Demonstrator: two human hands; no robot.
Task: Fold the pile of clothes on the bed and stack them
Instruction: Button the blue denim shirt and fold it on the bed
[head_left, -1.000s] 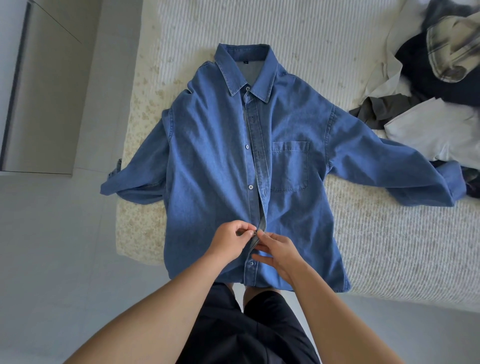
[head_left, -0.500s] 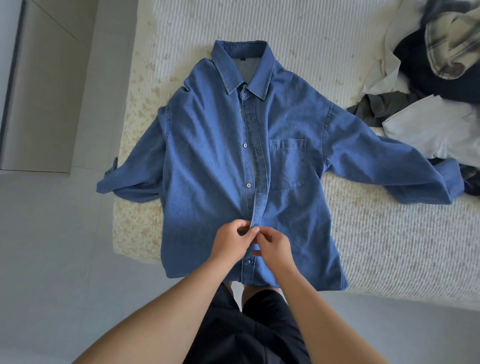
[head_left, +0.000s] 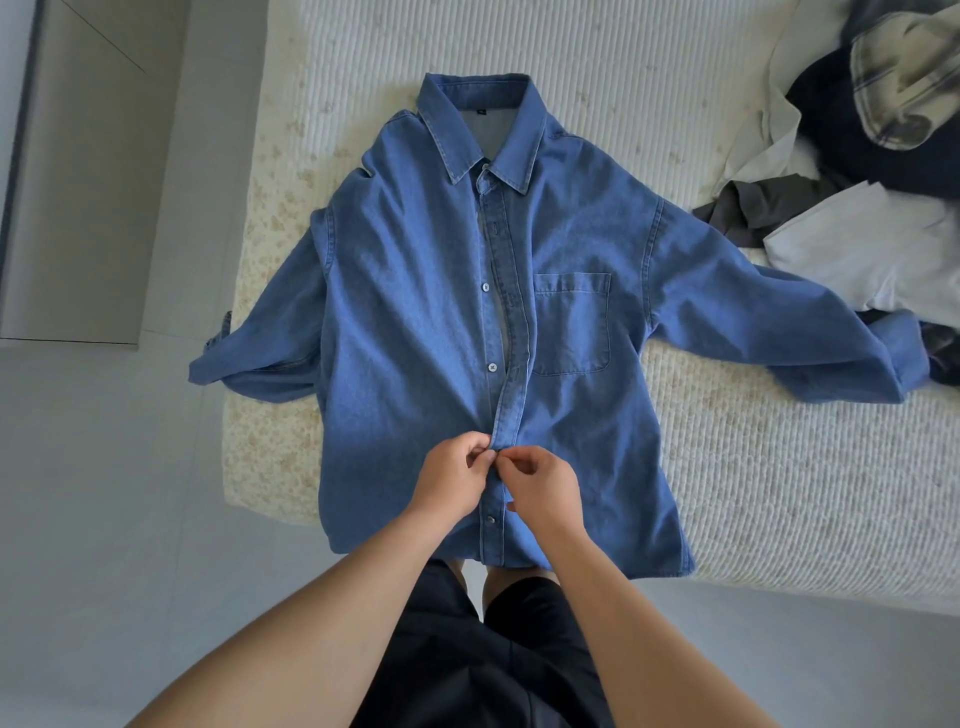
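Head view has the denim shirt (head_left: 415, 322) lying face up on the bed (head_left: 727, 493), collar toward twelve o'clock, hem hanging over the mattress edge at six o'clock, and you are working a button low on the placket. Your left hand (head_left: 453, 480) pinches the button side of the front edge, your right hand (head_left: 540, 483) pinches the buttonhole strip, and the fingertips of both meet at the centre. Judging from this, keep the two edges level and the cloth flat beneath, push the button through from the left and draw the strip over it, so the front lies square for folding. Two buttons above look undone, and the placket gapes there; decide whether to fasten them. The button in hand is hidden between your fingers, so whether it is through cannot be told. The pile of clothes (head_left: 857, 171) at two o'clock is cut off by the frame edge, and the right sleeve cuff overlaps it
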